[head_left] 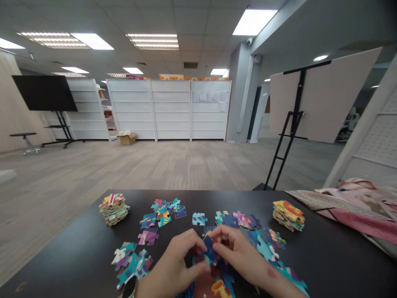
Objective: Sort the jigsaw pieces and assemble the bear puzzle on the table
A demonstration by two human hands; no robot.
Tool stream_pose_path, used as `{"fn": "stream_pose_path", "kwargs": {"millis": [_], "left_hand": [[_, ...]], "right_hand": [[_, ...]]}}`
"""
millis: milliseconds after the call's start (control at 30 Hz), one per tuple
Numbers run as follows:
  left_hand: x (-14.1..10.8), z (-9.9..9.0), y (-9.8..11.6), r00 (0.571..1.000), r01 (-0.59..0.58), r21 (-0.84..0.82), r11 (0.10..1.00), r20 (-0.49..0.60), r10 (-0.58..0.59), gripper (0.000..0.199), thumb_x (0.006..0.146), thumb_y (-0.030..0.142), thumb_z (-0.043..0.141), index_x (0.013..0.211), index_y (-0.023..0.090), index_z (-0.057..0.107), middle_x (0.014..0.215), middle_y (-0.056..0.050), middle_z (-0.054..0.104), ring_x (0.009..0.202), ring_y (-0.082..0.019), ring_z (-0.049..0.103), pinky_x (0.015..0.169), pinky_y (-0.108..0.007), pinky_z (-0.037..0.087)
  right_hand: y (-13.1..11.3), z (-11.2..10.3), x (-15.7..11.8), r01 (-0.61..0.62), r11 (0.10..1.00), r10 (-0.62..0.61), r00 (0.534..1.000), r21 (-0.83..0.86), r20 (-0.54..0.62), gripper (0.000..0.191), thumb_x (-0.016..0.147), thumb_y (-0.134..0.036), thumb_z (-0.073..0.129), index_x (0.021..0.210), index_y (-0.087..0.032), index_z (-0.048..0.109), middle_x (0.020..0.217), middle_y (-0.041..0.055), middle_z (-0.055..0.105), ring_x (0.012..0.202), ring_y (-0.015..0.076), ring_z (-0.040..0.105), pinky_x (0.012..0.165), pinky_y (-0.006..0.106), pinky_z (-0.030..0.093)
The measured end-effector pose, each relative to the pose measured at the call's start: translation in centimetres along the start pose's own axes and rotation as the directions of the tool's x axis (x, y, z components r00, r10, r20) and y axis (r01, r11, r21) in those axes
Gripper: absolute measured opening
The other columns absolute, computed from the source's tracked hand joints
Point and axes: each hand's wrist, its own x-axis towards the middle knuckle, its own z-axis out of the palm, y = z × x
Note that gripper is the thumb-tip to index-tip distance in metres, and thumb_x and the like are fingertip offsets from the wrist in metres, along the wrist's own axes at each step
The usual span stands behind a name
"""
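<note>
My left hand (182, 254) and my right hand (234, 250) meet over the middle of the dark table, fingers curled inward. Between their fingertips is a dark blue puzzle piece (208, 243), pinched from both sides. Below it lies a partly joined puzzle section (221, 287) in blue, reddish brown and yellow, partly covered by my hands. My left thumb is blurred. Loose pieces lie around: a purple piece (148, 236), a light blue and white piece (199, 219), and a teal cluster (133, 265) beside my left wrist, which wears a watch (130, 286).
A stack of puzzle pieces (114, 209) stands at the table's left, another stack (288, 215) at the right. Mixed pieces (163, 213) lie at the back left, and joined pieces (263, 246) run along my right forearm. Patterned cloth (356, 203) lies over the right edge.
</note>
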Motion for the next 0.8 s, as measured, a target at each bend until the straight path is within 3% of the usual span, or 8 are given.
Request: {"fn": "stream_pose_path", "kwargs": {"millis": [100, 167, 300, 500, 800], "left_hand": [[-0.3, -0.9, 0.6, 0.983, -0.055, 0.057, 0.997, 0.179, 0.044, 0.055, 0.071, 0.037, 0.087, 0.117, 0.026, 0.06, 0.128, -0.008, 0.059, 0.113, -0.027, 0.057, 0.098, -0.036, 0.047], [-0.4, -1.4, 0.5, 0.961, -0.065, 0.119, 0.991, 0.276, 0.029, 0.069, 0.068, 0.046, 0.088, 0.127, 0.028, 0.056, 0.14, -0.009, 0.053, 0.124, -0.03, 0.052, 0.107, -0.04, 0.041], [-0.4, -2.9, 0.3, 0.92, -0.137, 0.174, 0.975, 0.388, 0.06, 0.052, 0.082, 0.05, 0.077, 0.128, 0.032, 0.062, 0.128, -0.005, 0.065, 0.122, -0.029, 0.057, 0.109, -0.04, 0.038], [-0.5, -5.3, 0.6, 0.904, -0.146, 0.24, 0.96, 0.426, 0.031, 0.042, 0.079, 0.054, 0.078, 0.116, 0.036, 0.072, 0.125, -0.003, 0.065, 0.115, -0.029, 0.058, 0.1, -0.038, 0.042], [-0.4, -5.1, 0.2, 0.902, -0.159, 0.238, 0.958, 0.431, 0.043, 0.042, 0.076, 0.052, 0.082, 0.113, 0.035, 0.072, 0.122, -0.002, 0.062, 0.113, -0.028, 0.056, 0.098, -0.036, 0.043]], "right_hand": [[0.4, -1.3, 0.4, 0.012, 0.99, -0.026, 0.995, -0.142, -0.094, 0.018, 0.088, -0.035, 0.058, 0.093, -0.02, 0.066, 0.072, -0.0031, 0.057, 0.066, 0.0139, 0.052, 0.062, 0.025, 0.04], [0.5, -2.3, 0.6, -0.01, 0.975, -0.014, 0.994, -0.221, -0.106, 0.022, 0.088, -0.037, 0.055, 0.093, -0.02, 0.068, 0.069, -0.0032, 0.055, 0.064, 0.0143, 0.05, 0.06, 0.025, 0.038], [0.9, -3.5, 0.6, -0.056, 0.931, 0.017, 0.994, -0.361, -0.11, 0.029, 0.088, -0.038, 0.05, 0.094, -0.02, 0.072, 0.068, -0.0018, 0.057, 0.064, 0.016, 0.051, 0.061, 0.027, 0.039], [1.4, -3.3, 0.3, -0.083, 0.874, 0.062, 0.996, -0.479, -0.058, 0.025, 0.084, -0.029, 0.054, 0.097, -0.02, 0.074, 0.07, -0.0008, 0.065, 0.063, 0.016, 0.057, 0.059, 0.025, 0.042], [1.0, -1.4, 0.4, -0.033, 0.75, -0.044, 0.994, -0.66, -0.098, 0.023, 0.087, -0.026, 0.056, 0.1, -0.022, 0.074, 0.085, 0.0021, 0.071, 0.071, 0.0176, 0.062, 0.069, 0.029, 0.047]]}}
